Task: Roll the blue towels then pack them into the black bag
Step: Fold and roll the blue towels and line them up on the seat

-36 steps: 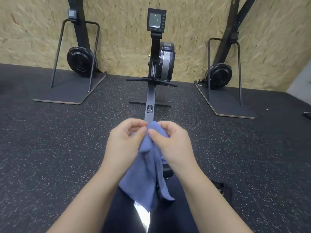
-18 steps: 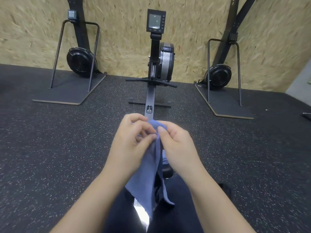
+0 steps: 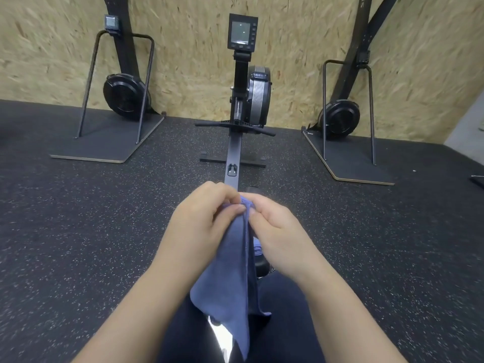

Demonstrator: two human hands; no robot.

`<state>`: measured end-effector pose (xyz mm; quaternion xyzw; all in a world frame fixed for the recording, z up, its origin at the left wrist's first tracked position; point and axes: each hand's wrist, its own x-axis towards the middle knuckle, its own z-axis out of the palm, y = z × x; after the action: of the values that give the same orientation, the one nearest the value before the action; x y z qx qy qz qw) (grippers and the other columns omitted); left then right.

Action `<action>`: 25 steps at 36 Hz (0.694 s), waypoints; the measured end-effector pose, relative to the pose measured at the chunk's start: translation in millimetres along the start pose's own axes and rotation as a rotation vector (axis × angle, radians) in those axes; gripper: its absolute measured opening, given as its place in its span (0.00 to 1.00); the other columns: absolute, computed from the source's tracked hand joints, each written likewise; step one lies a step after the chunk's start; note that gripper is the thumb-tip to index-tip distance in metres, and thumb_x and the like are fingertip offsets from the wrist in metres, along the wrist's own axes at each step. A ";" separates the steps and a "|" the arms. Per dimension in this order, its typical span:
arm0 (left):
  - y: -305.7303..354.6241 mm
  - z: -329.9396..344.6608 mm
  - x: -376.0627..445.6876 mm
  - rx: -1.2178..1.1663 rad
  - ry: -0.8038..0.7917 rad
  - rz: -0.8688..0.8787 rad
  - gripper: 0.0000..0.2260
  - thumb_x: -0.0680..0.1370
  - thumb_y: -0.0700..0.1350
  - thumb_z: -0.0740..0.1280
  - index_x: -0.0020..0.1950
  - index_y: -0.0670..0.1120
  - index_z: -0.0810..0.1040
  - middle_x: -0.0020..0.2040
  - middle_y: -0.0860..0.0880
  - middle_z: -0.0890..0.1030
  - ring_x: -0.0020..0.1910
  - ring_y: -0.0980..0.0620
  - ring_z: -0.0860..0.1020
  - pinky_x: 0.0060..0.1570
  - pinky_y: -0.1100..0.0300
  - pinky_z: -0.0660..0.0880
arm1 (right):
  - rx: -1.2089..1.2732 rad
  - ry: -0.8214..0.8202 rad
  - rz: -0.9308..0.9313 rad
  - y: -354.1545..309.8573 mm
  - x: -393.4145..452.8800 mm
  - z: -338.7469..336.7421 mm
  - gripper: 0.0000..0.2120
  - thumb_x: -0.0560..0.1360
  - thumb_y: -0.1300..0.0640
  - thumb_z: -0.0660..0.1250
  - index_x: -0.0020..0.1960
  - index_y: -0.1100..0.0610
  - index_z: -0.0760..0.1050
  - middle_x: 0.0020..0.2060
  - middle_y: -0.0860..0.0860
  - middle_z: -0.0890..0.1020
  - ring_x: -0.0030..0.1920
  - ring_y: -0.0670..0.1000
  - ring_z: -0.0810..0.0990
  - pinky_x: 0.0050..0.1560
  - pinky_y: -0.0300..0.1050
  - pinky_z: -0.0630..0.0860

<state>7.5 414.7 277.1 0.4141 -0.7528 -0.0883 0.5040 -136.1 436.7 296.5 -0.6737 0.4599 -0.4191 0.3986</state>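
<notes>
Speckled black rubber gym flooring (image 3: pixel 78 244) is backed by a tan chipboard wall (image 3: pixel 183 61). One black rowing machine (image 3: pixel 251 100) is centred against that wall, its long rail (image 3: pixel 233 158) running toward the camera; one square monitor (image 3: pixel 242 32) is mounted on top, screen text too small to be read. Two black upright ski-type trainers are counted: one on the left (image 3: pixel 123 95), one on the right (image 3: pixel 340 119), each on a flat board with a tube frame. White lettering at the right trainer's top edge is cut off and unreadable. No brand can be made out.

One blue terry towel (image 3: pixel 230 279) is seen, held up over the dark-trousered lap and hanging down between the forearms. Its top edge is pinched by the left hand (image 3: pixel 201 218) and the right hand (image 3: pixel 275 231), fingertips bunched together, hands nearly touching.
</notes>
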 end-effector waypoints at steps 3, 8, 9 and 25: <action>-0.4 -0.6 -0.3 0.012 -0.012 0.015 0.04 0.75 0.49 0.65 0.43 0.50 0.77 0.38 0.56 0.74 0.42 0.62 0.73 0.43 0.73 0.66 | -0.013 -0.034 -0.015 -1.2 -0.8 -2.1 0.20 0.79 0.70 0.53 0.65 0.57 0.74 0.57 0.46 0.80 0.59 0.39 0.76 0.59 0.29 0.69; -2.4 -0.8 0.4 0.073 -0.014 0.065 0.03 0.75 0.52 0.62 0.44 0.54 0.74 0.40 0.57 0.73 0.41 0.63 0.72 0.43 0.74 0.66 | -0.018 -0.063 -0.002 -1.1 -0.2 -4.1 0.22 0.79 0.70 0.52 0.68 0.57 0.72 0.61 0.47 0.79 0.63 0.39 0.73 0.64 0.31 0.67; -2.9 -0.8 0.4 0.079 -0.011 0.075 0.04 0.75 0.51 0.62 0.44 0.54 0.75 0.40 0.56 0.73 0.40 0.62 0.71 0.43 0.74 0.66 | -0.011 -0.066 0.002 0.2 0.2 -4.1 0.22 0.79 0.70 0.52 0.68 0.57 0.72 0.62 0.47 0.78 0.64 0.41 0.73 0.67 0.35 0.66; 2.5 2.6 14.1 0.077 -0.079 -0.011 0.07 0.73 0.59 0.60 0.44 0.57 0.71 0.36 0.57 0.74 0.41 0.58 0.71 0.39 0.67 0.67 | -0.094 0.019 -0.088 -0.4 6.8 -18.9 0.13 0.81 0.63 0.58 0.58 0.51 0.77 0.49 0.39 0.81 0.52 0.33 0.77 0.54 0.28 0.69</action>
<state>2.0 405.5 286.9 0.4336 -0.7725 -0.0784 0.4572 -152.0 427.5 304.5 -0.7074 0.4529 -0.4204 0.3432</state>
